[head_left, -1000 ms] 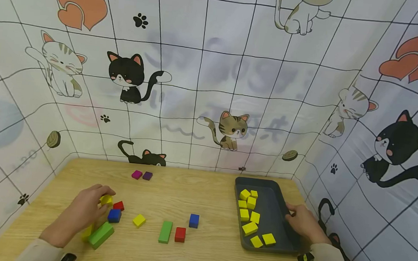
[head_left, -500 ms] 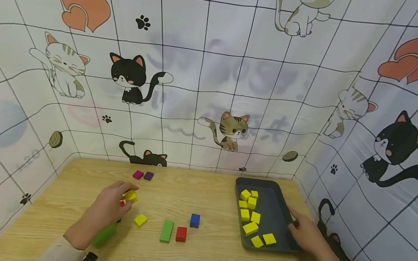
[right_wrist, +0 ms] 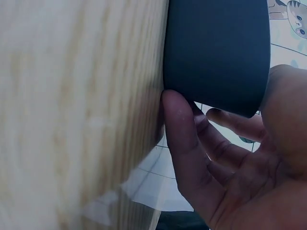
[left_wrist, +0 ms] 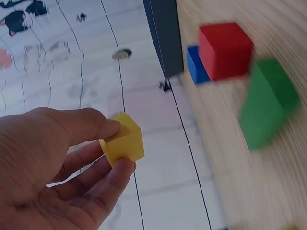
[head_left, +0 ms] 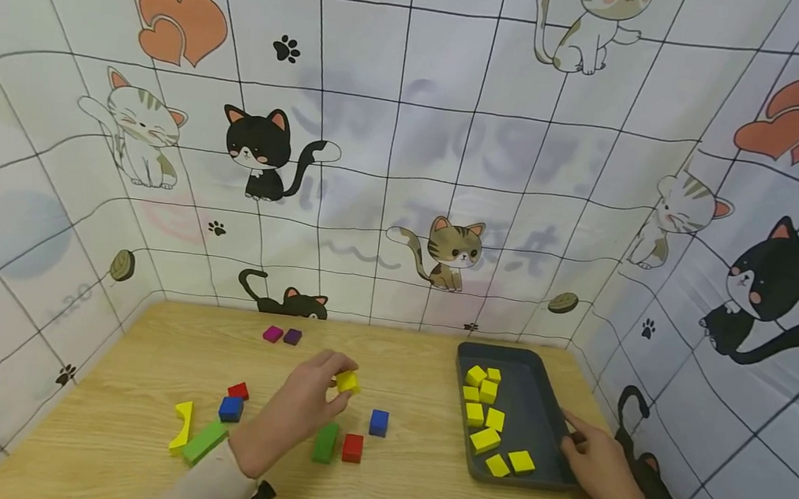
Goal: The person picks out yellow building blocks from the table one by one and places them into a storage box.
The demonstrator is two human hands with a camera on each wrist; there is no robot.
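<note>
My left hand (head_left: 292, 414) pinches a yellow block (head_left: 348, 382) between thumb and fingers, over the middle of the table. Up close in the left wrist view, the same yellow block (left_wrist: 125, 139) has flat, angled faces. A dark grey tray (head_left: 540, 420) lies at the right, with several yellow blocks (head_left: 485, 440) along its left side. Against the tray's right edge, my right hand (head_left: 600, 469) grips the rim. In the right wrist view one finger (right_wrist: 178, 120) presses low on the tray's outer wall (right_wrist: 216, 52), beside the tabletop.
Around the left hand lie green blocks (head_left: 325, 443), red blocks (head_left: 352, 447) and blue blocks (head_left: 379, 423). A yellow arch-shaped block (head_left: 182, 429) is at far left. Magenta (head_left: 273, 334) and purple blocks (head_left: 293, 337) sit near the back edge, before a cat-patterned curtain (head_left: 407, 163).
My left hand has carried the yellow block from the left group rightward to mid-table, uncovering the yellow arch, red and blue blocks. My right hand stays at the tray, which keeps its place.
</note>
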